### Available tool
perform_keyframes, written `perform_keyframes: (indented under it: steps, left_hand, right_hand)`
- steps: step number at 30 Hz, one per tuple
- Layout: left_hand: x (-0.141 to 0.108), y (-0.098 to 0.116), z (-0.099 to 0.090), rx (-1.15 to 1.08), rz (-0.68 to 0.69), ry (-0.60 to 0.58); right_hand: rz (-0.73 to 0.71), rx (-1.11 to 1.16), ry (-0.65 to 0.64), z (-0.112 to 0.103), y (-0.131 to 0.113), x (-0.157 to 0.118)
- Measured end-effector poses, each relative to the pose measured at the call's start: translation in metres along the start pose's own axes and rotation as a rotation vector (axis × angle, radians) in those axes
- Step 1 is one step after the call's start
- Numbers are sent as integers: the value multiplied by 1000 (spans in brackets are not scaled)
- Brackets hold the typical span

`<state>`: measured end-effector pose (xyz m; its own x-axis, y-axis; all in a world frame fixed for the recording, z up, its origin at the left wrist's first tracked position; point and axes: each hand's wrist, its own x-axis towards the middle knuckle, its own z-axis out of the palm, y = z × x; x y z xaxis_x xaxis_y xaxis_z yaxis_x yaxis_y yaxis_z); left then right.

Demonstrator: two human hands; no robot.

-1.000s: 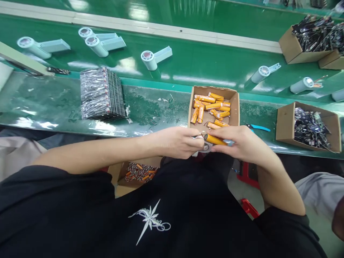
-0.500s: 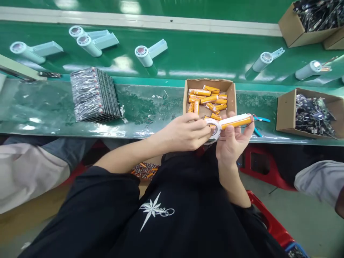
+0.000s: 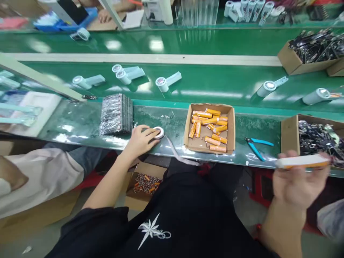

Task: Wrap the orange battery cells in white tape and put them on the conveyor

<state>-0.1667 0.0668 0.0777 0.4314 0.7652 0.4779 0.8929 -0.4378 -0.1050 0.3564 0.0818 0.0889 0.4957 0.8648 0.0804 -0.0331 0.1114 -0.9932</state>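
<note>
My left hand (image 3: 141, 141) rests on the near bench strip with its fingers on a small white tape roll (image 3: 158, 133), beside a stack of silvery packets (image 3: 116, 114). My right hand (image 3: 297, 182) is out to the right below the bench edge. It grips an orange battery with a white strip along it (image 3: 303, 161), held level and blurred. Between the hands sits an open cardboard box (image 3: 231, 123) holding several orange batteries (image 3: 208, 120).
Blue cutters (image 3: 256, 146) lie right of the battery box. A carton of dark parts (image 3: 288, 134) stands at the far right. Several white cylinder housings (image 3: 164, 82) lie on the green conveyor. Another carton of batteries (image 3: 143, 182) sits under the bench. Another person's light sleeve (image 3: 40, 177) is at left.
My hands came apart. The left took the tape roll to the bench at left. The right swung the wrapped battery far out to the right. The view tilted up.
</note>
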Motion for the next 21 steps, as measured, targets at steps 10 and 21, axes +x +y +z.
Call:
perform_keyframes:
  steps: [10,21]
  left_hand:
    - [312,121,102,-482,210,-295]
    - [478,216,185,-328,194,-627]
  right_hand:
    - [102,120,30,-32,25,-22]
    - [322,61,118,-69,37,-45]
